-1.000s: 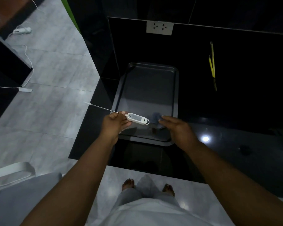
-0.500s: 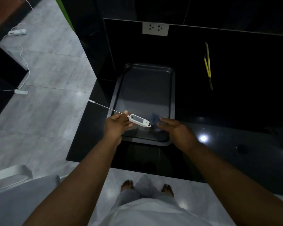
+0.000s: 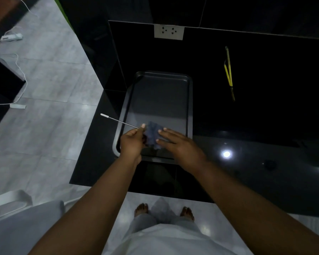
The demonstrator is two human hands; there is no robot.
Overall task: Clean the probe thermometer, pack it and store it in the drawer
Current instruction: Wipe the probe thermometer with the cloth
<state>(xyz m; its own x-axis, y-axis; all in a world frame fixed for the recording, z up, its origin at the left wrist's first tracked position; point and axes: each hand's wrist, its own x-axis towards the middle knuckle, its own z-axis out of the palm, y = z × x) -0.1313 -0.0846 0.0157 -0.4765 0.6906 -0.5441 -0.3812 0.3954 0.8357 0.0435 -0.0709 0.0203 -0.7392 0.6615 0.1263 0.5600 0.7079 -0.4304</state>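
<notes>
The probe thermometer with a thin silver metal rod (image 3: 122, 123) sticks out to the left from the left hand (image 3: 132, 143). The rod is long and shiny, and it has a small white cap on its far tip. The tip hangs out past the left edge of the shiny black tabletop (image 3: 265, 162), over the grey tiled floor (image 3: 50, 89). The thermometer's body is hidden under a small dark blue cloth (image 3: 154, 134), so its look cannot be told. The left hand's fingers are curled closed around the near end of the rod and the body. The right hand (image 3: 179, 146) lies on the cloth with its fingers stretched out flat, pressing the cloth onto the thermometer. It is not gripping anything tight.

Both hands are over the near end of a flat dark grey metal tray (image 3: 190, 107) with a raised rim. The tray sits close to the left edge of the tabletop, and its near end is by the front edge. The far part of the tray is bare, so there is room there. To the right of the tray the tabletop is wide and open. Two thin yellow sticks (image 3: 228, 70) are well apart from the tray, near the black back wall. A white wall socket (image 3: 168, 31) is on that wall, above the tray.
</notes>
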